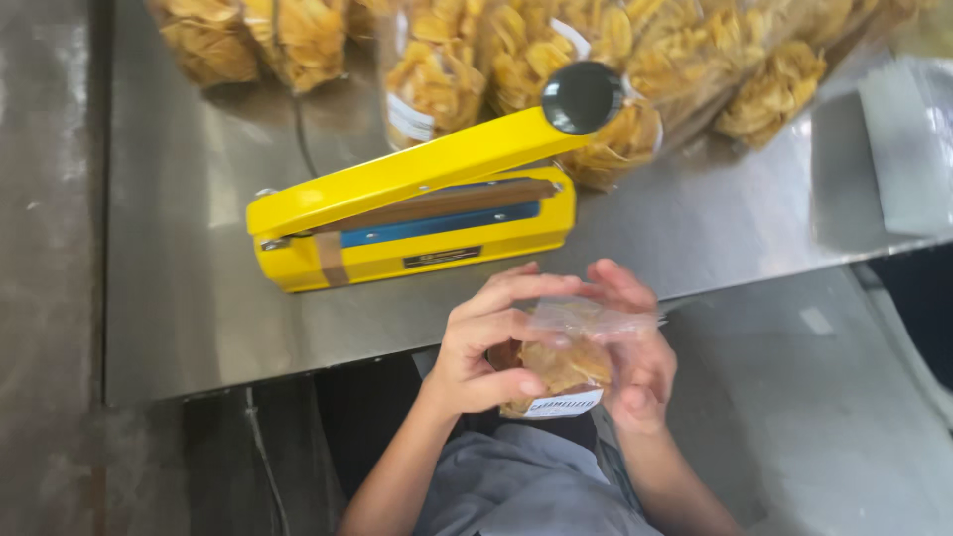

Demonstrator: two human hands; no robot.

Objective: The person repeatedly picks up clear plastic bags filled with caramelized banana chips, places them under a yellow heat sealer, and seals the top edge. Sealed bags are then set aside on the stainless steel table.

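So both hands are on one small clear bag of chips (pixel 558 365), held just off the near edge of the steel surface (pixel 179 298). Left hand (pixel 488 349) grips its side, right hand (pixel 635 342) pinches the open top flat. The yellow heat sealer (pixel 417 213) sits right in front, arm up, nothing in it. Looks like this bag isn't sealed yet, while a pile of filled chip bags (pixel 516 50) waits behind.

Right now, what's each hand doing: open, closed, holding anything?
Left hand: closed on the small clear bag of chips.
Right hand: closed on the same bag, at its open top.
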